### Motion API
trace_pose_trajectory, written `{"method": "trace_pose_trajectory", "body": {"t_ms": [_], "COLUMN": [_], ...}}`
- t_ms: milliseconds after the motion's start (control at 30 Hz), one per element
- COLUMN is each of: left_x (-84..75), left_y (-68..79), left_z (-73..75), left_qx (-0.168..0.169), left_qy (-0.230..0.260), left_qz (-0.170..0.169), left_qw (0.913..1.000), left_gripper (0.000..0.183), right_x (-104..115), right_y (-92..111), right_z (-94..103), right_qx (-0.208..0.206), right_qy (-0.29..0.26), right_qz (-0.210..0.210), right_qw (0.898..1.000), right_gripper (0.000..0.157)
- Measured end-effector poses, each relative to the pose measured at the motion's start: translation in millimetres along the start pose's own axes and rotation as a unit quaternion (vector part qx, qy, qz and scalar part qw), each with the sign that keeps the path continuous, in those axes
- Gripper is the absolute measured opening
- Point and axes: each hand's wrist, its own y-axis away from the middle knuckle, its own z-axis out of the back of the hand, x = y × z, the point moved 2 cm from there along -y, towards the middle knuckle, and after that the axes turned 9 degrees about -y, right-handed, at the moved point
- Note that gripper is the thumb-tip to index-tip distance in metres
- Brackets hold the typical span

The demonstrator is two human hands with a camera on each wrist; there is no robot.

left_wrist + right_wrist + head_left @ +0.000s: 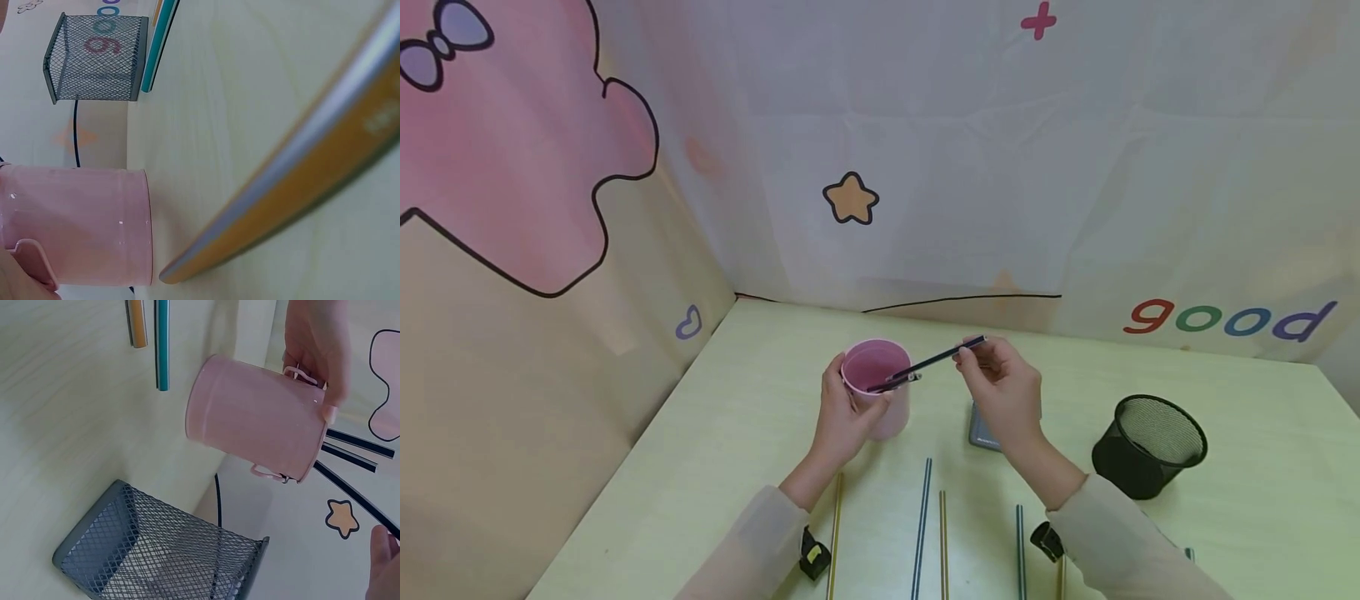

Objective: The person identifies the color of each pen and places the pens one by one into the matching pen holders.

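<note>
A pink cup (891, 417) with small side handles (265, 473) is gripped near its rim by my left hand (842, 418). Two dark pencils (359, 444) stick out past the rim. My right hand (1009, 393) pinches another dark pencil (936, 358) near its upper end, and that pencil slants down to the cup's mouth. In the right wrist view, the right hand's fingers (380, 565) show at the lower right edge. Whether the cup's base touches the table cannot be told.
Several yellow pencils (943, 542) and blue-green pencils (922, 525) lie on the near table (700, 467). A black mesh cup (1131, 462) stands at right. A grey mesh container (162, 544) is partly hidden behind my right hand in the head view. A printed cloth (925, 167) hangs behind.
</note>
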Motion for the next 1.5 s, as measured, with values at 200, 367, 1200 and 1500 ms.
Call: {"method": "trace_pose_trajectory", "body": {"t_ms": [200, 367, 1200, 1500], "left_x": [-0.9, -1.4, 2.5, 1.5], "left_y": [-0.9, -0.8, 1.3, 0.7], "left_z": [1.0, 0.9, 1.6, 2.2], "left_qx": [-0.005, -0.004, -0.023, -0.023], "left_qy": [0.001, 0.0, -0.001, 0.003], "left_qz": [-0.006, -0.007, -0.035, -0.035], "left_qw": [1.0, 1.0, 0.9991, 0.9991], "left_gripper": [0.088, 0.088, 0.087, 0.088], "right_x": [-4, -11, -27, -31], "right_y": [1, 3, 8, 8], "right_z": [-5.8, -11.1, -34.5, -38.2], "right_qx": [0.01, 0.013, 0.063, 0.074], "right_qy": [0.013, 0.022, 0.093, 0.091], "right_qz": [0.001, -0.019, -0.049, -0.056], "right_qw": [1.0, 0.999, 0.992, 0.992], "right_gripper": [0.01, 0.009, 0.008, 0.007]}}
